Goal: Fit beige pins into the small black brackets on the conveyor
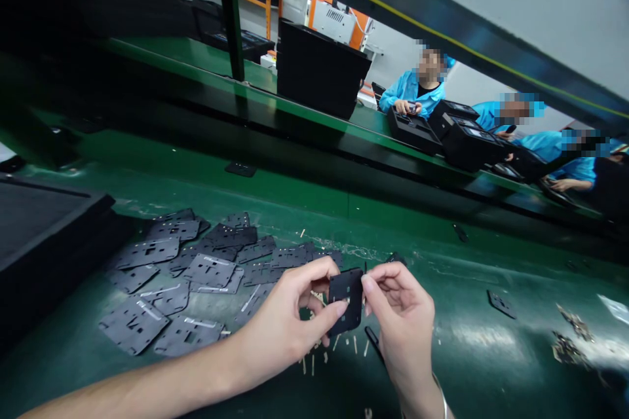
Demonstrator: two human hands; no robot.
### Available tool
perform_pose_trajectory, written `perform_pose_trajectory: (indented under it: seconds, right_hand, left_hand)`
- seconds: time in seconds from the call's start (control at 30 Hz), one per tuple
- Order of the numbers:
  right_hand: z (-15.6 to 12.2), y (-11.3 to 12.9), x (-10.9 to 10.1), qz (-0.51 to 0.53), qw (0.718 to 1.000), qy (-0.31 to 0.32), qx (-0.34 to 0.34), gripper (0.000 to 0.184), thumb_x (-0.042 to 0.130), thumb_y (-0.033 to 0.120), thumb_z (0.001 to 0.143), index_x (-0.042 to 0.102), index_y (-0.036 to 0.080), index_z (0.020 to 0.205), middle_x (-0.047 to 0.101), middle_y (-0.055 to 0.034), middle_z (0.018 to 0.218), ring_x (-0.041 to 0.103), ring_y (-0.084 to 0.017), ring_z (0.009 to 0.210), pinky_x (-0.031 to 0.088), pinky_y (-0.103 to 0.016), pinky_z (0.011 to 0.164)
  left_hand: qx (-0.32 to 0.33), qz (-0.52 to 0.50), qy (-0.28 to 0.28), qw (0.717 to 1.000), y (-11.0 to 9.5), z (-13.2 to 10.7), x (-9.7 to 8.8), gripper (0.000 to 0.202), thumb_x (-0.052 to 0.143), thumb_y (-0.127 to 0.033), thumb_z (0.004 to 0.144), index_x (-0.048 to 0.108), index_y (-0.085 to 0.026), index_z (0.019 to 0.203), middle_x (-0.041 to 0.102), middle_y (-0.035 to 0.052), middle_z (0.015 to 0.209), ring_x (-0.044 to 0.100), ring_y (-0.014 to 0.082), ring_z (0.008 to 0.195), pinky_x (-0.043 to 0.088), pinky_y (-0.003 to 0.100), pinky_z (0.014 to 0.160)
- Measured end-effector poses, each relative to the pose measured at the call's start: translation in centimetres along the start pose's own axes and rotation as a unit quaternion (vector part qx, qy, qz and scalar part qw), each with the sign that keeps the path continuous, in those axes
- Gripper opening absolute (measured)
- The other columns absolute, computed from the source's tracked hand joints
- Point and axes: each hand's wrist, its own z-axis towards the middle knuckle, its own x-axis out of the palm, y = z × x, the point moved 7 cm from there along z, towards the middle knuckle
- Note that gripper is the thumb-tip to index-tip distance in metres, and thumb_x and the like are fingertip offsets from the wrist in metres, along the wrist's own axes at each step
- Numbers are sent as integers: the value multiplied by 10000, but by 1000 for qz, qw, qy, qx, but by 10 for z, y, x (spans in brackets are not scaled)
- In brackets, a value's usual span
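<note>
Between the thumb and fingers of my left hand (pixel 289 321) is a thin black plastic plate (pixel 351 294) with small cut-outs, held tilted above the bench. My right hand (pixel 405 321) is closed in a pinch at the plate's right edge. A thin dark piece shows above its fingertips, too small to name. Under my right hand lies a black elongated part (pixel 373 340), partly hidden. Small light-coloured strips (pixel 314 360) are scattered on the bench below the plate.
Many similar black plates (pixel 211 272) lie in a loose pile to the left, beside a large black foam-like block (pixel 44 229). One plate (pixel 501 303) and small metal pieces (pixel 570 347) lie right. Beyond a dark rail (pixel 295 137), several people in blue work by black cases (pixel 472 144).
</note>
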Motion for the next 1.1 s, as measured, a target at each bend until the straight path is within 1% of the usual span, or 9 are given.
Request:
perform_pose_trajectory:
  seconds: [0.23, 0.4, 0.57, 0.67, 0.73, 0.77, 0.93, 1.07, 1.1]
  right_hand:
    - [2, -2, 0, 21, 1000, 9, 8, 87, 631, 246, 788, 591, 192, 732, 555, 32, 611, 470, -72, 485, 370, -189, 455]
    - [1, -4, 1, 31, 999, 10, 14, 99, 637, 251, 784, 588, 184, 731, 553, 25, 611, 478, -82, 497, 376, -198, 458]
    - [3, -9, 4, 73, 996, 25, 48, 122, 656, 271, 774, 591, 178, 730, 554, 24, 596, 473, -81, 480, 382, -196, 441]
    - [5, -10, 7, 127, 988, 50, 67, 128, 653, 287, 780, 612, 190, 853, 587, 23, 612, 475, -76, 472, 377, -183, 427]
    - [5, -8, 8, 147, 985, 66, 60, 176, 633, 304, 796, 620, 198, 936, 607, 12, 640, 489, -80, 495, 386, -183, 440]
    - [6, -7, 8, 148, 985, 70, 57, 181, 632, 306, 797, 628, 196, 941, 610, 7, 653, 495, -82, 506, 390, -183, 444]
    - [9, -9, 3, 127, 987, 60, 72, 102, 706, 251, 726, 642, 173, 740, 577, 15, 628, 482, -73, 491, 379, -172, 420]
    - [12, -10, 8, 177, 974, 90, 105, 145, 725, 260, 695, 618, 165, 676, 550, 20, 624, 474, -69, 482, 366, -165, 399]
    - [12, -11, 10, 189, 972, 90, 111, 154, 730, 264, 687, 613, 165, 670, 550, 18, 639, 474, -68, 479, 364, -162, 390]
  left_hand:
    - [-5, -39, 9, 999, 2, 0, 2, 89, 568, -183, 810, 484, -165, 784, 539, -12, 761, 541, 98, 631, 525, 172, 478]
    - [-4, -48, 15, 999, 2, -2, 2, 81, 566, -179, 815, 491, -162, 790, 530, -14, 764, 537, 94, 630, 527, 175, 488]
    - [0, -47, 7, 999, 1, -2, 1, 93, 579, -202, 815, 502, -162, 780, 509, -10, 769, 533, 103, 650, 530, 180, 491]
    - [-1, -73, 13, 997, 1, 0, 1, 126, 596, -233, 813, 495, -160, 796, 518, -5, 779, 553, 111, 667, 528, 183, 486]
    - [-2, -96, 20, 995, 1, 1, 2, 151, 609, -247, 810, 487, -159, 802, 524, -7, 775, 562, 110, 666, 524, 180, 481]
    - [-3, -104, 22, 994, 1, 2, 2, 162, 615, -252, 807, 483, -158, 801, 526, -9, 770, 564, 109, 664, 521, 177, 477]
    - [-6, -95, 22, 995, 3, 3, 2, 188, 634, -256, 789, 477, -154, 768, 506, -20, 736, 548, 100, 639, 514, 176, 467]
    - [-13, -85, 39, 996, 7, 8, 1, 182, 630, -254, 784, 479, -153, 784, 539, -11, 734, 558, 113, 639, 511, 192, 467]
    - [-15, -78, 33, 996, 8, 10, -1, 182, 631, -251, 781, 477, -154, 799, 548, -9, 733, 559, 116, 629, 507, 196, 459]
